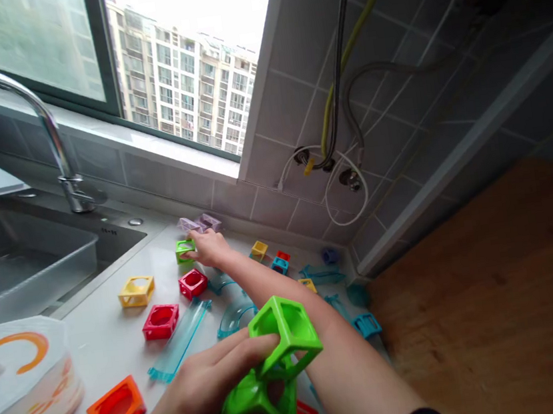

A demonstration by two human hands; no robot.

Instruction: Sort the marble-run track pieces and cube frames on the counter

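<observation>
My left hand (pixel 203 390) is close to the camera, its fingers closed around green hollow cube blocks (pixel 286 330); two of them sit one against the other. My right hand (pixel 209 247) stretches across the counter to the back, thumb and fingers on another green cube block (pixel 184 251). Just behind it are pale purple blocks (pixel 208 223). Below that hand lies a red block (pixel 193 284), and nearer me a second red block (pixel 161 321). A clear blue straight track piece (pixel 182 339) and a curved blue piece (pixel 234 316) lie beside my right forearm.
An orange block (pixel 115 411) and a yellow block (pixel 136 291) lie left on the white counter. A lidded tub (pixel 25 379) stands near the sink, which holds a clear plastic bin (pixel 32 270) under a faucet (pixel 53 133). Hoses and cables (pixel 337 85) hang at right.
</observation>
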